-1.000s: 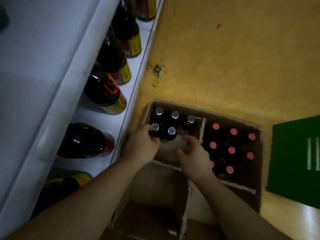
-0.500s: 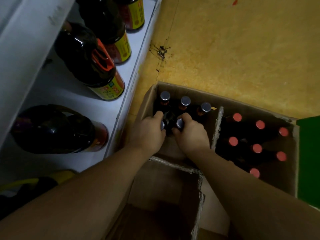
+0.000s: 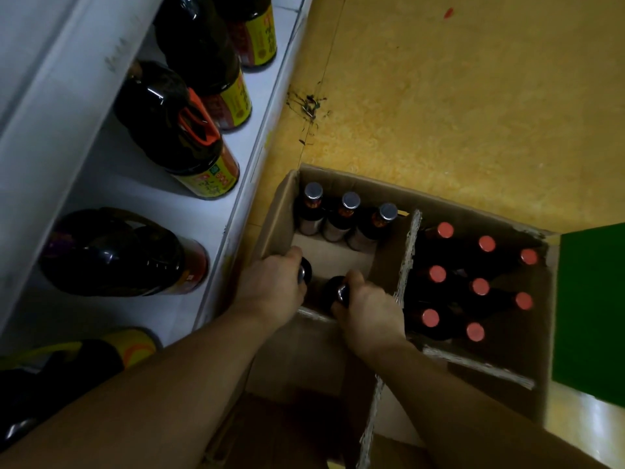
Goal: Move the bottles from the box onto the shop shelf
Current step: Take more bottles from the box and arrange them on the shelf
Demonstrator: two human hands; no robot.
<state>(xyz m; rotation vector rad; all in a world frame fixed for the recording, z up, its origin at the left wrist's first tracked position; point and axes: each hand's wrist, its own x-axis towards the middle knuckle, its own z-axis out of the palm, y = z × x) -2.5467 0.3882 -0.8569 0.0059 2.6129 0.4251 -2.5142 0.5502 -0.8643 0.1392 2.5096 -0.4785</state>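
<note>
We grip two: left hand (image 3: 270, 286) curled round one bottle (image 3: 305, 270), right hand (image 3: 367, 311) round a second bottle (image 3: 333, 292), both inside the box (image 3: 372, 184), left cell. Three silver-caps (image 3: 350, 211) and the red-caps (image 3: 480, 286) yet to move; shelf (image 3: 216, 238) next.

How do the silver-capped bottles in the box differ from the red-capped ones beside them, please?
The silver-capped bottles stand in the compartment nearer the shelf; red-capped bottles stand beyond the cardboard divider. Just three silver-capped bottles stand in one row, whereas red-capped bottles fill three rows. The left hand and right hand each grip a bottle on the silver-capped side; no red-capped bottle is touched. Both kinds are dark, upright and share one cardboard box.
</note>
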